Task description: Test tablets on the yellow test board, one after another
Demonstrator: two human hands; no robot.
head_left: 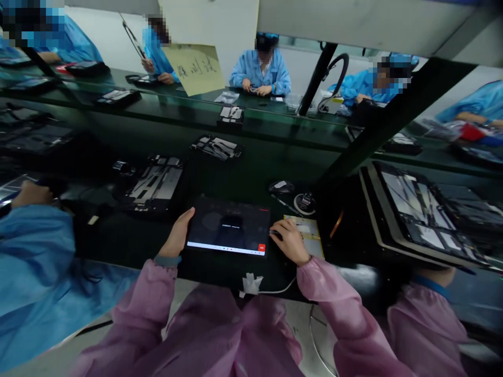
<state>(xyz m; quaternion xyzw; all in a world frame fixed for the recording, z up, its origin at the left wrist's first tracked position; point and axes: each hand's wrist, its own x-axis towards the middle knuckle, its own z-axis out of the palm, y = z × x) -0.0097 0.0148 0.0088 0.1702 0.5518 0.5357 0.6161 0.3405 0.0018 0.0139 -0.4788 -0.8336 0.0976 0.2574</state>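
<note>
A dark tablet (230, 225) lies flat on the green bench in front of me, its screen lit with a white bar and a small red button along the near edge. My left hand (178, 234) grips the tablet's left edge, thumb up along the side. My right hand (288, 241) rests at the tablet's right edge with fingers curled, holding a thin dark stylus-like thing whose tip touches the edge. A white cable (271, 289) runs from a taped connector below the tablet.
A yellow sheet (310, 233) lies under my right hand. A stack of tablet trays (420, 214) sits to the right. Disassembled tablet parts (155, 183) lie beyond. A person's blue sleeve (35, 262) is at my left; several people in blue work across the bench.
</note>
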